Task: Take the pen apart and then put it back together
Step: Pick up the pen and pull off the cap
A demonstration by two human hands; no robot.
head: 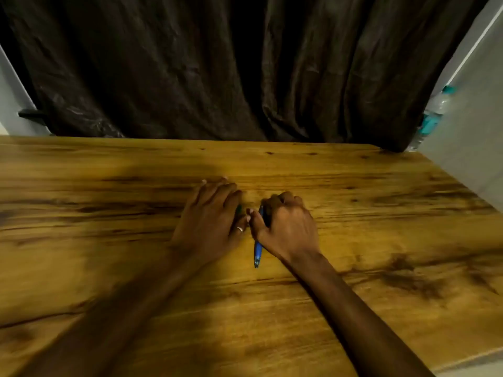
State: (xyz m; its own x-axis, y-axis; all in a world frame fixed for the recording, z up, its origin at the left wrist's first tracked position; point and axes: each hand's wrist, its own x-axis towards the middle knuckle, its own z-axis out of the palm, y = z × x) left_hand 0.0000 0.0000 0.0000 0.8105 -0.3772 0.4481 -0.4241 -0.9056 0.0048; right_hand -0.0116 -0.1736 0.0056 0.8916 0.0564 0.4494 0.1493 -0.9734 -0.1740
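Observation:
A blue pen [257,251] lies lengthwise on the wooden table [381,240], its near end pointing toward me. My right hand [285,227] is curled over the pen's far half, fingers and thumb closed around it. My left hand [212,216] rests flat on the table just left of it, fingers stretched forward, a ring on one finger. A small green object [239,209] peeks out under the left hand's fingers; what it is cannot be made out. The pen's far end is hidden by my right hand.
A dark brown curtain [245,66] hangs behind the table's far edge. A plastic water bottle [435,110] with a teal label stands at the far right beside a pale wall [468,137]. The table's right edge runs diagonally near that wall.

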